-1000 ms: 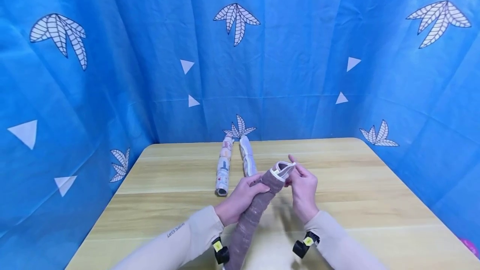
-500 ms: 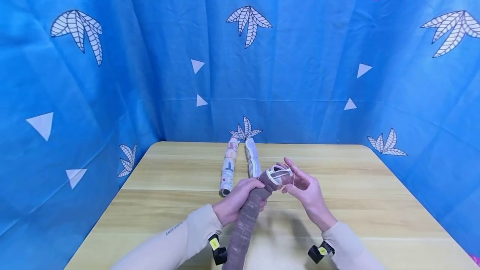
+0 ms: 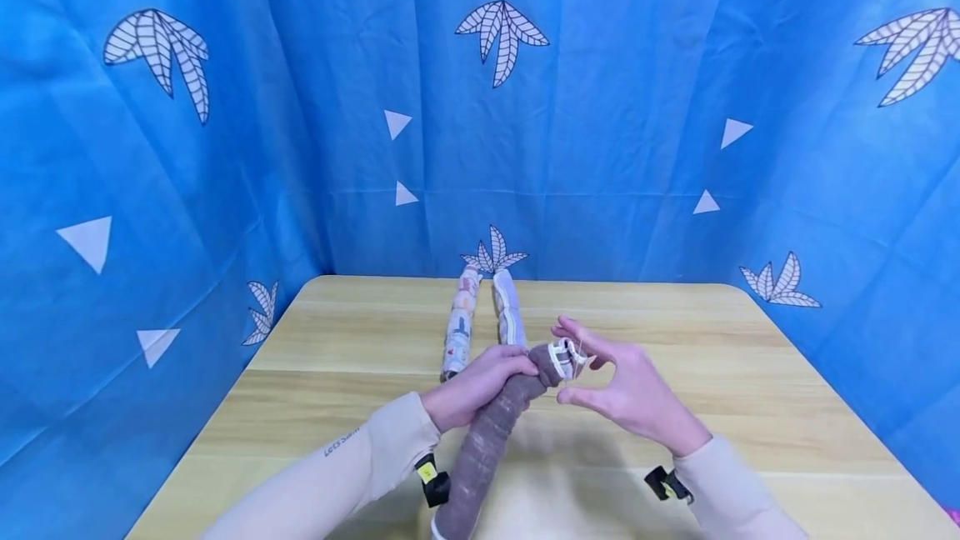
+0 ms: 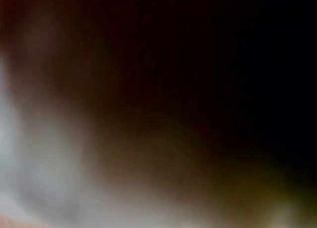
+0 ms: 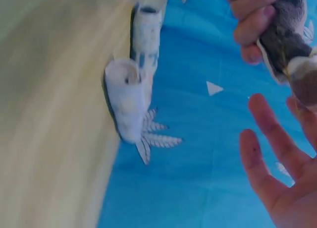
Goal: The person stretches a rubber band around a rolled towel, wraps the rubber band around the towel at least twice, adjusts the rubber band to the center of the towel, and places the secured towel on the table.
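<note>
My left hand (image 3: 483, 386) grips a brown towel (image 3: 487, 448) rolled into a long tube, just below its upper end. The tube slants over the table, its white-edged end bunched narrow. Around that end, my right hand (image 3: 637, 390) holds thumb and fingers spread wide, with thin strands of what looks like a rubber band (image 3: 580, 348) stretched between fingers and towel. In the right wrist view, the left fingers (image 5: 252, 34) curl round the towel (image 5: 285, 39), and the right hand's fingers (image 5: 272, 129) are extended near its end. The left wrist view is dark and blurred.
Two more rolled towels lie side by side at the back of the wooden table (image 3: 712, 357): a patterned one (image 3: 459, 327) and a lilac one (image 3: 510, 315). A blue printed curtain (image 3: 622, 148) surrounds the table at the back and sides.
The towel's loose end has gone from flared to bunched. My right hand has shifted right, its thumb and fingers spreading apart round the end. The left hand keeps its grip.
</note>
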Tool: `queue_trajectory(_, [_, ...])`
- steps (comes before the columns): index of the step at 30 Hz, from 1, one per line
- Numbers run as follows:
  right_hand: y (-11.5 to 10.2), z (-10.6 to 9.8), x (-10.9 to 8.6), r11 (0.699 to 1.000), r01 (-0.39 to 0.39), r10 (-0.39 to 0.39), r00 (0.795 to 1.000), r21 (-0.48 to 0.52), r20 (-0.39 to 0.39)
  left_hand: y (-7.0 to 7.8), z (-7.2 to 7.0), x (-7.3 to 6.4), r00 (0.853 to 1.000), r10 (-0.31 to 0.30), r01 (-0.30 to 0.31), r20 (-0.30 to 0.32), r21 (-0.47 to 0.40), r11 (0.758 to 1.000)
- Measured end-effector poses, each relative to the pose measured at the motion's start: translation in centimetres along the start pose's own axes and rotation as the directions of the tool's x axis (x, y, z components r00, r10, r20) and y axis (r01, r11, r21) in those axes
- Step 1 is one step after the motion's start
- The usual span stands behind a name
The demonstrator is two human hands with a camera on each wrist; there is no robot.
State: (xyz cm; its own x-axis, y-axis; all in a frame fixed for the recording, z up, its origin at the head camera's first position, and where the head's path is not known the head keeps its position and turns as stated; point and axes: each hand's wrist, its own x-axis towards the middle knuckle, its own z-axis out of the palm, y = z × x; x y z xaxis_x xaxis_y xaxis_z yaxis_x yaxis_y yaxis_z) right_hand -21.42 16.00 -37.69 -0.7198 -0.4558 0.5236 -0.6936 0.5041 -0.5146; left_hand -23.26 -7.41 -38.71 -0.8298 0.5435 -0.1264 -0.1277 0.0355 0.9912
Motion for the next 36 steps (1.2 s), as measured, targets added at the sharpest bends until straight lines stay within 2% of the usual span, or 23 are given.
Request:
queue_trajectory(3, [-0.4,-0.3,0.1,0.99,0.016,-0.013,1.0,-0.14,0.021,0.3,0.1,0.0,1.0,0.005,-0.003,-0.012,0.118,0.993])
queue_trajectory(5, [-0.7,-0.3,0.2,0.977,0.039,-0.032,0.999,-0.211,0.035,0.5,0.3,-0.1,1.0,0.019,-0.013,-0.025,0.229,0.973])
queue_trajectory(9, [-1.0,0.0,0.6,0.955,0.058,-0.035,0.996,-0.292,0.085,1.0,0.9,-0.3,0.996,0.075,-0.048,-0.038,0.467,0.883])
queue_trajectory(11, [-1.2,0.2,0.9,0.957,0.036,-0.003,0.993,-0.289,0.116,1.2,1.1,-0.5,0.994,0.104,-0.07,-0.034,0.529,0.846])
queue_trajectory(14, [-1.7,0.4,1.3,0.971,-0.028,0.066,0.986,-0.239,0.153,1.2,1.1,-0.5,0.987,0.157,-0.113,-0.031,0.561,0.82])
queue_trajectory(17, [-1.9,0.3,1.8,0.984,-0.111,0.134,0.975,-0.136,0.175,0.9,0.8,-0.3,0.98,0.2,-0.168,0.003,0.552,0.817])
queue_trajectory(19, [-1.9,0.3,2.2,0.983,-0.178,0.184,0.961,-0.047,0.206,0.7,0.4,-0.1,0.976,0.213,-0.203,0.044,0.54,0.817])
queue_trajectory(22, [-1.6,0.2,2.8,0.957,-0.285,0.263,0.929,0.049,0.261,0.3,-0.2,0.4,0.97,0.207,-0.242,0.126,0.506,0.828])
queue_trajectory(24, [-1.4,0.3,3.1,0.927,-0.363,0.32,0.896,0.095,0.307,0.2,-0.5,0.7,0.966,0.2,-0.257,0.165,0.494,0.831])
queue_trajectory(28, [-0.9,0.4,3.6,0.849,-0.508,0.418,0.814,0.145,0.404,0.2,-0.8,1.1,0.958,0.188,-0.276,0.218,0.501,0.821])
queue_trajectory(31, [-0.6,0.2,3.8,0.806,-0.571,0.444,0.755,0.152,0.483,0.1,-0.8,1.4,0.953,0.176,-0.284,0.246,0.52,0.806])
queue_trajectory(32, [-0.5,0.1,3.9,0.801,-0.581,0.442,0.738,0.145,0.51,0.1,-0.8,1.4,0.952,0.171,-0.285,0.255,0.523,0.803])
queue_trajectory(34, [-0.3,0.1,3.8,0.793,-0.592,0.431,0.711,0.144,0.555,0.0,-0.8,1.5,0.951,0.16,-0.281,0.265,0.518,0.808])
queue_trajectory(36, [0.1,0.3,3.4,0.783,-0.605,0.428,0.691,0.143,0.583,0.0,-0.9,1.4,0.953,0.154,-0.268,0.26,0.495,0.827])
